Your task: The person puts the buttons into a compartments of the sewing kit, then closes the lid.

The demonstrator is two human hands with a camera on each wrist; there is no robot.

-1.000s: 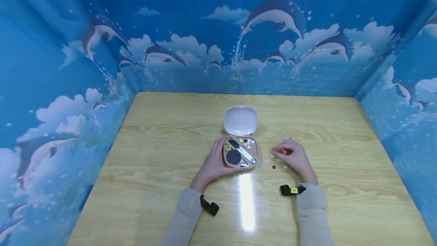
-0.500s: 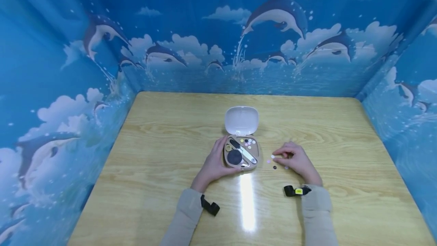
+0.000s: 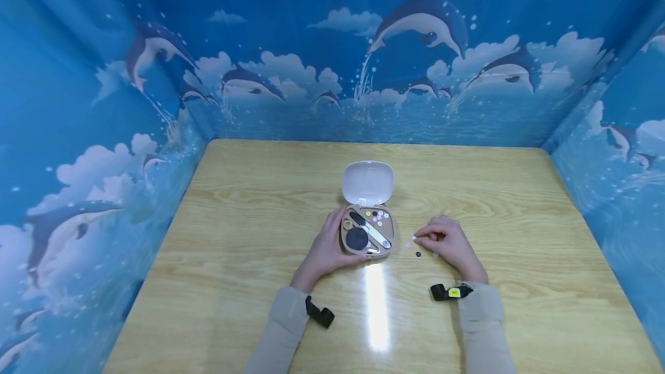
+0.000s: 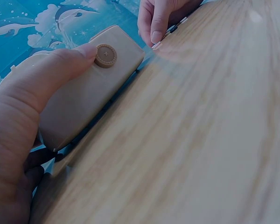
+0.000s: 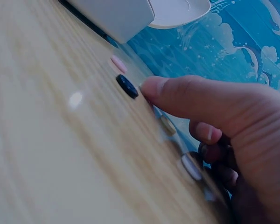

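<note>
Blue curtains point(image 3: 291, 114) printed with dolphins and clouds rise along the far, left and right edges of a pale wood-grain table point(image 3: 249, 201). One open sewing case point(image 4: 93, 88) lies on it, its white lid point(image 3: 367, 183) raised on the far side. The left hand point(image 3: 326, 247) grips the case from the left, curved round it, its thumb along the near wall by one round clasp point(image 4: 106, 56).

In the case are one black disc point(image 3: 356, 239), one gold-coloured ring point(image 3: 347, 224) farther left, and one black-and-white tool point(image 3: 375, 235) set diagonally. Its far right compartment holds about seven small buttons point(image 3: 380, 224), too small to count surely.

Right of the case, four loose buttons show from above: one white button point(image 3: 414, 238), one pink button point(image 3: 408, 245), one black button point(image 3: 418, 254) on the near side, and one pale purple button point(image 3: 435, 254), partly covered by the right hand point(image 3: 451, 241). That hand pinches the white button between thumb and forefinger tips; whether it is off the table cannot be told. Each wrist wears a black camera, two in all, near the grey cuffs.
</note>
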